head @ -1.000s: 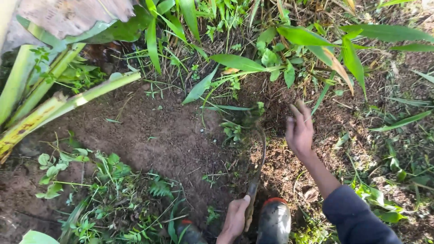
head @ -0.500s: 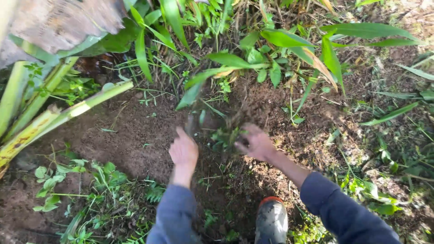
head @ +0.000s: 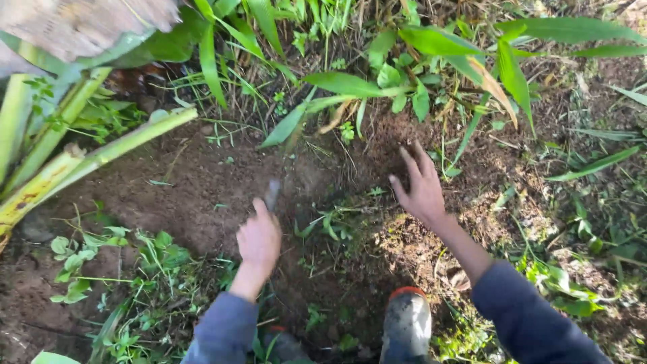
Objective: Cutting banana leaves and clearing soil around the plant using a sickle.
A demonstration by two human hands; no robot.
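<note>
My left hand (head: pixel 259 239) is closed around a small hand tool. The tool's grey blade (head: pixel 271 194) is blurred and sticks up past my fingers over bare brown soil (head: pixel 202 189). My right hand (head: pixel 421 185) is further right, fingers spread, palm down on or just above loose dirt at the foot of some broad-leaved plants (head: pixel 404 74). A few small weeds (head: pixel 330 226) grow between my hands. Both arms are in dark blue sleeves.
Thick pale green stalks (head: pixel 81 158) lie slanted at the left, below a dry brown leaf sheath (head: pixel 87 23). My muddy boot with an orange rim (head: pixel 406 323) stands at the bottom centre. Low weeds (head: pixel 135 259) cover the lower left, and grass and leaves the right side.
My left hand came up from beside the boot with the tool and now sits over the bare soil. My right hand swept left toward the weeds, then back out to the right.
</note>
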